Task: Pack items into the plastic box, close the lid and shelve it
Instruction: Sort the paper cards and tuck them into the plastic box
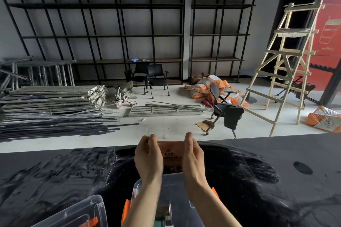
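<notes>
Orange packet: flat pouch w/ dark print, held up between both hands, above far edge of the clear box, over the black tabletop.
Left hand: on packet's left edge; fingers curled tog., pinching that edge, thumb side facing cam.
Right hand: on packet's right edge; fingers closed on it the same way, fingertips poking above the top edge.
Plastic box: clear, open, orange latches on both sides; sits on table just below the hands, both forearms crossing over it. Contents: something green + metallic near bottom of view, too blurred to name.
Lid: clear w/ orange clip, lying on table left of box, partly cut off by frame edge.
Tabletop: black, glossy, smeared w/ scuffs.
Shelving: black metal racks along back wall, well apart from table.
Floor: metal bars stacked left; two black chairs by racks; tipped office chair centre-right; orange/white sacks behind it; wooden ladder right.
</notes>
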A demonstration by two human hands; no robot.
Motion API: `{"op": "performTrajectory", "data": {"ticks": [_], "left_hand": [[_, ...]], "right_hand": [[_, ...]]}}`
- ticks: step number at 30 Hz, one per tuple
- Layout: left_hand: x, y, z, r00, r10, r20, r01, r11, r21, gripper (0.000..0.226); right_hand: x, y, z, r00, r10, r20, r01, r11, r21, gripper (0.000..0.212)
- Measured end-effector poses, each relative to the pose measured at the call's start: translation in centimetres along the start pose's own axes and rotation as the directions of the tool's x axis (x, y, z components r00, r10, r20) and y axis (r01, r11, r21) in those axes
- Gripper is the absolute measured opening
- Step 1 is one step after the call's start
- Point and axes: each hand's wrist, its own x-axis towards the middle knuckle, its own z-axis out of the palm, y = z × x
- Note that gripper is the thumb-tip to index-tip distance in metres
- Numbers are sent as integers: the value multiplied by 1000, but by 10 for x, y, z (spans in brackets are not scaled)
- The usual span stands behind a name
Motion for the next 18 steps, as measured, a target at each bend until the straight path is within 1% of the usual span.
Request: {"op": "performTrajectory", "data": {"ticks": [1, 3, 5, 6, 8, 10, 11, 13, 14, 15, 17, 18], "left_hand": [[0, -1, 0, 1000, 16, -2, -16, 1000, -8, 39], [0, -2, -1, 996, 92, 12, -92, 996, -14, 35], [1, -1, -2, 988, 153, 11, -153, 988, -4, 25], [1, 0, -1, 988, 156, -9, -156, 988, -9, 19], [1, 0, 2, 988, 144, -51, -145, 989, -25, 12], [-2, -1, 5, 990, 121, -68, -124, 991, -49, 11], [-3, -1, 6, 993, 98, -73, -103, 992, -75, 12], [-4, -2, 6, 995, 52, -83, -60, 992, -107, 14], [-3, -3, 6, 996, 32, -79, -41, 994, -104, 16], [-2, -4, 6, 998, 15, -67, -21, 995, -96, 17], [1, -5, 6, 999, -12, -45, 8, 996, -87, 19], [2, -6, 6, 999, -24, -43, 21, 997, -79, 19]], "right_hand": [[1, -2, 0, 1000, 6, -12, -6, 1000, -2, 73], [6, -8, -5, 996, 83, -13, -82, 996, 18, 69], [13, -14, -11, 981, 189, 42, -190, 982, 16, 50], [15, -17, -13, 972, 225, 63, -226, 974, 5, 40], [15, -21, -14, 963, 265, 57, -266, 964, 23, 28], [12, -24, -11, 959, 280, 35, -281, 959, 35, 28], [11, -24, -8, 960, 279, 24, -280, 960, 29, 35], [10, -21, -3, 969, 246, -21, -247, 969, -5, 58], [10, -20, -2, 977, 205, -51, -207, 978, -37, 63], [10, -17, -2, 987, 143, -79, -148, 987, -69, 57], [8, -15, -1, 996, 15, -88, -24, 995, -100, 39], [8, -14, -2, 996, -29, -88, 19, 993, -116, 37]]}}
